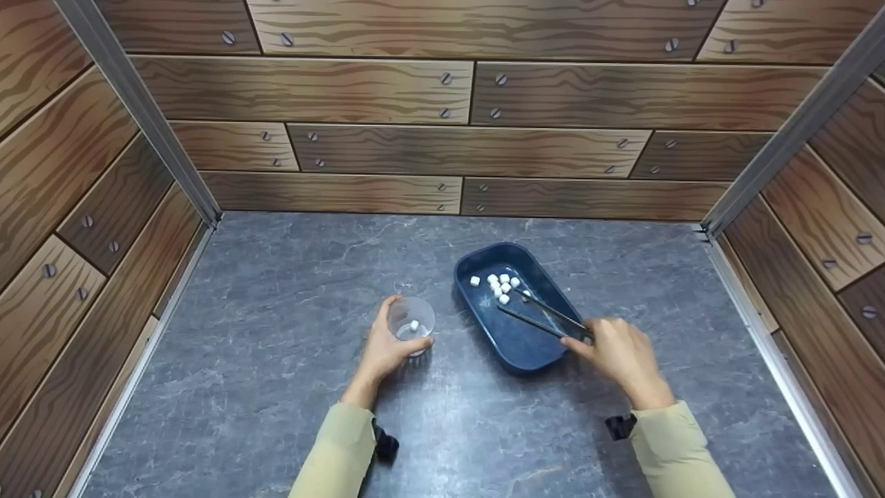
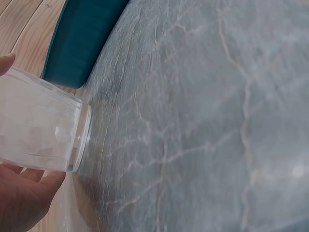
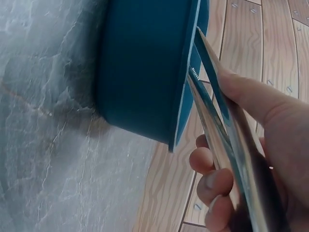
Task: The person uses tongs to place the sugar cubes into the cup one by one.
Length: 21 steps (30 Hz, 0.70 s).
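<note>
My left hand (image 1: 384,346) grips a clear plastic cup (image 2: 38,121) that stands on the grey surface, thumb and fingers curled round its sides. One white cube (image 1: 414,324) lies at the bottom of the cup. In my right hand (image 1: 622,353) is a pair of metal tongs (image 3: 227,130), held between thumb and fingers with the two arms spread apart. The tong tips reach down into a dark blue tray (image 1: 484,332), close to several white cubes (image 1: 496,288) clustered toward its far end. One more white cube (image 1: 475,281) sits by the tray's left wall.
The tray stands to the right of the cup, slanted on the marbled grey table (image 1: 276,290). Wood-patterned panels (image 1: 346,149) enclose the back and both sides, with metal posts (image 1: 148,104) at the corners.
</note>
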### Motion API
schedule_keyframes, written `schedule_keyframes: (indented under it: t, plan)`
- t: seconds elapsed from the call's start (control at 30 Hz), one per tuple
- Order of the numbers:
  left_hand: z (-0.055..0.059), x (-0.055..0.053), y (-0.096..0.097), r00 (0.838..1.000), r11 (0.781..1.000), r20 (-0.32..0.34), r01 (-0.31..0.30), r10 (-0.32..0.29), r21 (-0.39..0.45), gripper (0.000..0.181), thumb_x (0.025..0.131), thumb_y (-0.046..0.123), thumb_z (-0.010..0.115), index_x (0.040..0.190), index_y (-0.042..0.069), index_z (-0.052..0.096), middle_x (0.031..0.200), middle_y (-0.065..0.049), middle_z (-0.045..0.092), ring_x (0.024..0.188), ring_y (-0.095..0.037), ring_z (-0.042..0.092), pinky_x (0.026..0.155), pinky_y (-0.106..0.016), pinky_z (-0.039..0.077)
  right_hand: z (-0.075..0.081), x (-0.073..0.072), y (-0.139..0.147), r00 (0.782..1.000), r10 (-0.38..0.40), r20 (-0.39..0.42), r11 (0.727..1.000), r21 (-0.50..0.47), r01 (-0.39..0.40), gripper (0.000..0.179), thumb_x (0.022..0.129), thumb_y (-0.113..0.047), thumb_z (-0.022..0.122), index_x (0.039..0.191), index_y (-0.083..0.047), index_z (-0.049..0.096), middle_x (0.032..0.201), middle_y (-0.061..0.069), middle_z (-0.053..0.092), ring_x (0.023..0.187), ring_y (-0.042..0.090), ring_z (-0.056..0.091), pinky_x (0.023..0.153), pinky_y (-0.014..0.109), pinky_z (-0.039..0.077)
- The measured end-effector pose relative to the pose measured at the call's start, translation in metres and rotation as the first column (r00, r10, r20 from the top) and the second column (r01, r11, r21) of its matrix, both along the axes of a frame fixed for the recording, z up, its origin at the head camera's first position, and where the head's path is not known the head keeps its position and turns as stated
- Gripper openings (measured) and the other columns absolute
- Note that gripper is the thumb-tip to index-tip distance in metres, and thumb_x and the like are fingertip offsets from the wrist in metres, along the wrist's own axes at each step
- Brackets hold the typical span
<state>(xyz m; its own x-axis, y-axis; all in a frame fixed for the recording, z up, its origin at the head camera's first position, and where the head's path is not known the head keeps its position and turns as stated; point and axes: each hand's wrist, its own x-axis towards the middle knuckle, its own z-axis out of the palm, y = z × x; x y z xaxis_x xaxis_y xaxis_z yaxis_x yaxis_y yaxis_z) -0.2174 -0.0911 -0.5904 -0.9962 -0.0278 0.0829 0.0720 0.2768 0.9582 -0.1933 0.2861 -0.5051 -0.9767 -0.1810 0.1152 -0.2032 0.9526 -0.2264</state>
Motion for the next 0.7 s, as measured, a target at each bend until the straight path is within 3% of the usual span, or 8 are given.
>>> schedule_keyframes:
  t: [0.3,0.5,0.7]
  plan:
    - [0.0003,-0.0001,-0.0004,1.0,1.0,-0.001,-0.003,0.003,-0.003,0.099,0.062,0.021,0.092,0.145,0.008,0.04,0.137,-0.017,0.051,0.123,-0.032,0.05,0.104,-0.046,0.038,-0.0037,-0.0022,0.0012,1.0,-0.015,-0.019,0.999,0.039,0.016,0.033,0.084,-0.04,0.075,0.077,-0.01,0.064,0.059,-0.001,0.05,0.049,0.018,0.043,0.044,0.036,0.032]
    - [-0.0004,-0.0009,-0.0003,1.0,1.0,-0.017,-0.008,0.008,-0.015,0.098,0.061,0.023,0.092,0.144,0.007,0.041,0.135,-0.017,0.052,0.121,-0.032,0.051,0.103,-0.046,0.039,-0.0003,-0.0042,-0.001,1.0,-0.03,0.008,0.998,0.057,0.029,0.032,0.085,-0.037,0.075,0.078,-0.007,0.067,0.061,0.002,0.053,0.049,0.021,0.047,0.044,0.04,0.036]
    - [-0.001,0.0,-0.0005,1.0,1.0,-0.025,-0.003,0.003,-0.004,0.097,0.062,0.024,0.092,0.144,0.008,0.041,0.135,-0.017,0.052,0.121,-0.032,0.051,0.102,-0.047,0.039,0.0011,-0.0067,-0.0028,0.999,-0.038,-0.014,0.996,0.084,0.039,0.036,0.084,-0.035,0.077,0.067,-0.009,0.059,0.058,0.004,0.052,0.047,0.025,0.049,0.044,0.044,0.041]
